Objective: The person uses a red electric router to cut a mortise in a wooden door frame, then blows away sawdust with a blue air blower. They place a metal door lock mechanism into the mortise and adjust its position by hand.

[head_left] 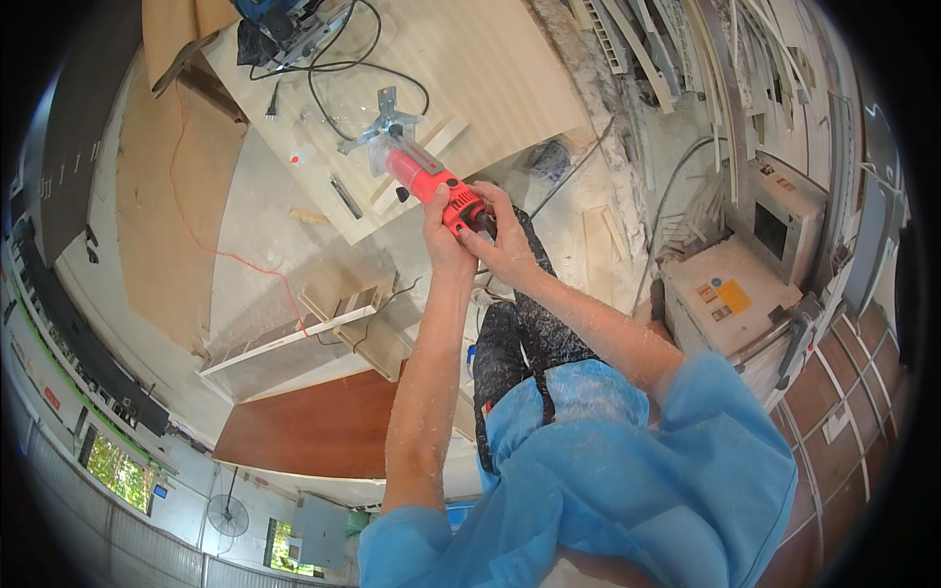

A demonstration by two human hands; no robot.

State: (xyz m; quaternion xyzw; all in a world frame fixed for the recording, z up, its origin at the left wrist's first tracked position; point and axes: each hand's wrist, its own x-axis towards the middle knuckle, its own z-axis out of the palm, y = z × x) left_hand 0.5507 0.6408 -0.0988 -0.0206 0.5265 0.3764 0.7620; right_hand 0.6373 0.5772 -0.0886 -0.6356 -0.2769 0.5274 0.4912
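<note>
A red trim router (420, 172) with a clear plastic base and a metal bracket (387, 108) at its front lies across the near side of a pale workbench (510, 73). My left hand (448, 233) is closed round the left side of its body, thumb on top. On the right, my right hand (502, 235) grips the rear end, its fingers over the vented cap. The router points away from me toward the far left. Beside it on the bench are a pale wood strip (443, 135), a dark slim tool (345, 196) and a small red-tipped bottle (300, 156).
A blue power tool (284, 29) with a looped black cord (343, 67) sits at the bench's far left. An orange cord (186, 220) crosses the floor on the left. To my right stand a grey machine cabinet (730, 289) and upright strips (637, 39). A reddish-brown panel (304, 426) lies lower left.
</note>
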